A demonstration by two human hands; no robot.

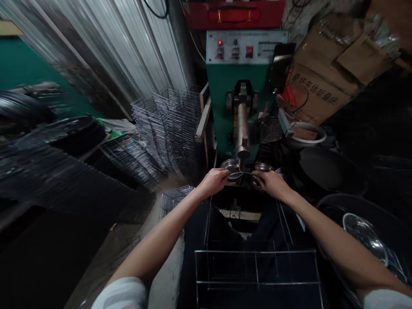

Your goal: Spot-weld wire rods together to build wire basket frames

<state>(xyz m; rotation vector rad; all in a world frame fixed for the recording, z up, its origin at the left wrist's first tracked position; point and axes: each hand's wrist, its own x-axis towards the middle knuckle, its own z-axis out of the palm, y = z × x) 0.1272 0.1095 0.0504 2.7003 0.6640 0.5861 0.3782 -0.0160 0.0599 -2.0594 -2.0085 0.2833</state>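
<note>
A wire rack (257, 283) of thin metal rods lies across my lap, its side rods running forward toward my hands. My left hand (215, 181) is closed in a pinch at the left of the machine's tip, and my right hand (272, 183) pinches on the right. Between them runs a thin wire, apparently the rack's far end; where it joins the rack is hard to see. Just above that wire is the metal electrode arm (243, 133) of a green machine (222, 90). Small round metal dishes (229, 164) sit behind my fingers.
Tall stacks of wire racks (167, 128) stand at left, beside a corrugated metal sheet (128, 43). The machine's control panel (246, 47) shows a lit red lamp. Cardboard boxes (322, 86), a white bucket (305, 137) and dark round basins (328, 169) crowd the right.
</note>
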